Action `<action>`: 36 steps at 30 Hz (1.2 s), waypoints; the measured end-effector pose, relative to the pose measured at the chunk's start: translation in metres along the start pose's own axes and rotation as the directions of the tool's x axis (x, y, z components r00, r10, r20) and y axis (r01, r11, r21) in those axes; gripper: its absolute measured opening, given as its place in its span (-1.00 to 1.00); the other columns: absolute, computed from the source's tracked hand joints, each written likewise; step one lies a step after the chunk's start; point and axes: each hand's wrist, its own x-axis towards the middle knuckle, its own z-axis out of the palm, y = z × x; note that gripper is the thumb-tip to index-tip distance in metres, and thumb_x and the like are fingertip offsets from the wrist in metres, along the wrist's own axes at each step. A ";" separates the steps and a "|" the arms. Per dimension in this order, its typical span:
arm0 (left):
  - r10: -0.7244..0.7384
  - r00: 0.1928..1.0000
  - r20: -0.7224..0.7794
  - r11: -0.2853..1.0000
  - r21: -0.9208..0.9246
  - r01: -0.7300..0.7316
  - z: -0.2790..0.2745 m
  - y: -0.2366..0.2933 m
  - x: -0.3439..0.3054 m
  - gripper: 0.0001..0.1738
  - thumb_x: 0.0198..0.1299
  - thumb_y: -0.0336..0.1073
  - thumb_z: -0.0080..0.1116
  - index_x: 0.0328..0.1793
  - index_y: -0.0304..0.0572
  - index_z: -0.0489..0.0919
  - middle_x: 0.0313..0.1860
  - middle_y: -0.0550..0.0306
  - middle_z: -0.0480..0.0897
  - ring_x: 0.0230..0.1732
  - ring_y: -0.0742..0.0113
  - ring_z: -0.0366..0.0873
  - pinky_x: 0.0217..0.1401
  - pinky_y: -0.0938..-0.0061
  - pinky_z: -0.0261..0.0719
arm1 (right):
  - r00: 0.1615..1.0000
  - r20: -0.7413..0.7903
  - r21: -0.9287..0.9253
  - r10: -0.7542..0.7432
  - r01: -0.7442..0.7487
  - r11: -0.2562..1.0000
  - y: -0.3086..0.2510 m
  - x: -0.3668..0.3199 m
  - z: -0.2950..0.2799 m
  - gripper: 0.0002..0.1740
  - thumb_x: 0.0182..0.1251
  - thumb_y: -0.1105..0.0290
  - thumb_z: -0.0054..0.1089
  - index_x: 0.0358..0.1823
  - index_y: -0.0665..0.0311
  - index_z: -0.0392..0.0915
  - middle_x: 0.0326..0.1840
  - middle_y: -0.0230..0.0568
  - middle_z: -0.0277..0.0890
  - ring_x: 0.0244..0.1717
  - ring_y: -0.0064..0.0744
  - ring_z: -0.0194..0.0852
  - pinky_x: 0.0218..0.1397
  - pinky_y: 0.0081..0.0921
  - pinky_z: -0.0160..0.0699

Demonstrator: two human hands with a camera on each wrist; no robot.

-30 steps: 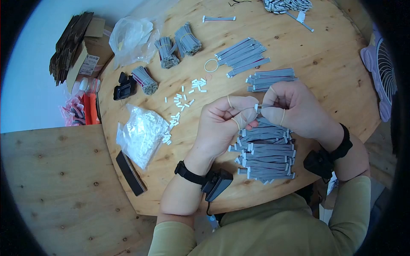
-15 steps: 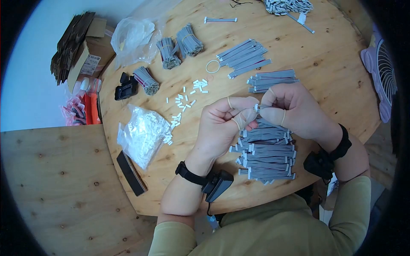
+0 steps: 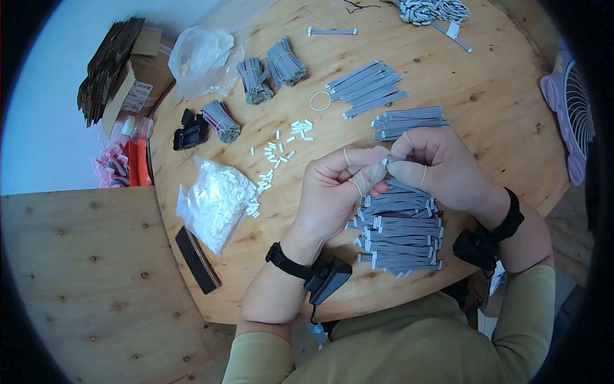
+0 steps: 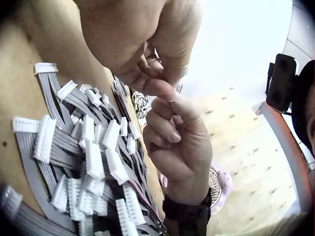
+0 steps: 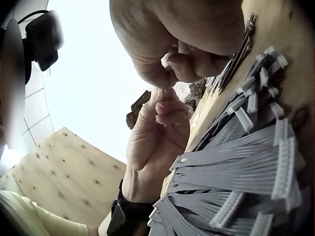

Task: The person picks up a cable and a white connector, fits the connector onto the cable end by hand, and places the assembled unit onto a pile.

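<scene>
In the head view my left hand (image 3: 326, 189) pinches a small white connector (image 3: 384, 162) between thumb and index finger. Facing it, my right hand (image 3: 444, 163) pinches a grey ribbon cable right by that connector; most of this cable is hidden by the fingers. Pale finger cots cover both thumbs and index fingers. The two hands meet tip to tip over a pile of grey ribbon cables (image 3: 406, 233), which have white connectors (image 4: 93, 160) at their ends. In the right wrist view the cable pile (image 5: 236, 160) lies beside and below the hands.
Loose white connector pieces (image 3: 272, 153) are scattered left of the hands, by a clear bag (image 3: 220, 205) of them. Cable rows (image 3: 368, 86) lie beyond, with banded bundles (image 3: 286, 62) and a rubber band (image 3: 320, 100). A dark flat box (image 3: 197, 260) is near the left edge.
Both hands stay in place. The fingertips have closed in a little around the white connector, so less of it shows. The head view has shifted slightly.
</scene>
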 end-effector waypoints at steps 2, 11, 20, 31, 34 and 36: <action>0.002 1.000 0.007 1.000 0.014 -0.002 -0.001 0.000 0.000 -0.79 0.04 -0.52 0.09 -0.15 -0.35 0.50 -0.35 0.01 0.58 -0.41 0.39 0.55 -0.37 0.64 0.51 | 1.000 0.007 -0.002 0.009 -0.009 1.000 0.000 0.000 0.000 -0.95 0.10 0.57 0.07 -0.50 0.36 0.44 -0.54 -0.44 0.41 -0.50 -0.76 0.32 -0.46 -0.76 0.33; -0.019 0.999 -0.026 0.999 -0.042 0.018 -0.002 -0.002 0.001 -0.80 0.05 -0.50 0.09 -0.15 -0.37 0.48 -0.37 0.03 0.57 -0.44 0.42 0.53 -0.40 0.64 0.49 | 0.996 0.054 0.007 0.073 -0.074 0.997 -0.007 0.002 -0.006 -0.95 0.09 0.54 0.09 -0.44 0.35 0.42 -0.49 -0.41 0.40 -0.51 -0.71 0.31 -0.47 -0.73 0.34; -0.029 0.999 -0.024 0.998 -0.060 0.027 -0.002 -0.001 0.001 -0.80 0.06 -0.50 0.09 -0.15 -0.38 0.48 -0.37 0.05 0.57 -0.45 0.45 0.52 -0.41 0.67 0.48 | 0.991 0.003 -0.060 0.132 -0.131 0.990 -0.007 0.004 -0.005 -0.92 0.13 0.43 0.07 -0.45 0.28 0.42 -0.51 -0.44 0.37 -0.56 -0.72 0.25 -0.55 -0.76 0.26; -0.114 0.993 0.024 0.970 -0.214 0.117 -0.003 0.000 0.002 -0.80 0.07 -0.44 0.09 -0.16 -0.34 0.49 -0.40 0.14 0.54 -0.46 0.53 0.46 -0.39 0.71 0.44 | 0.996 0.086 -0.005 0.031 -0.031 1.000 -0.004 0.004 -0.009 -0.92 0.14 0.44 0.04 -0.45 0.26 0.37 -0.51 -0.46 0.32 -0.52 -0.69 0.29 -0.47 -0.74 0.30; -0.119 0.992 0.047 0.964 -0.235 0.127 -0.002 -0.001 0.002 -0.79 0.06 -0.43 0.10 -0.15 -0.34 0.49 -0.38 0.15 0.53 -0.45 0.53 0.45 -0.39 0.71 0.44 | 0.996 0.091 -0.013 0.014 -0.013 1.000 -0.003 0.004 -0.008 -0.93 0.14 0.45 0.03 -0.45 0.27 0.37 -0.51 -0.46 0.32 -0.51 -0.69 0.29 -0.46 -0.73 0.31; -0.127 0.991 0.038 0.965 -0.227 0.133 -0.001 0.000 0.002 -0.79 0.06 -0.43 0.10 -0.15 -0.34 0.48 -0.37 0.16 0.53 -0.44 0.54 0.45 -0.39 0.71 0.44 | 0.996 0.091 -0.015 0.003 -0.002 1.000 -0.002 0.004 -0.008 -0.93 0.14 0.46 0.02 -0.45 0.27 0.37 -0.51 -0.45 0.32 -0.51 -0.69 0.29 -0.46 -0.73 0.31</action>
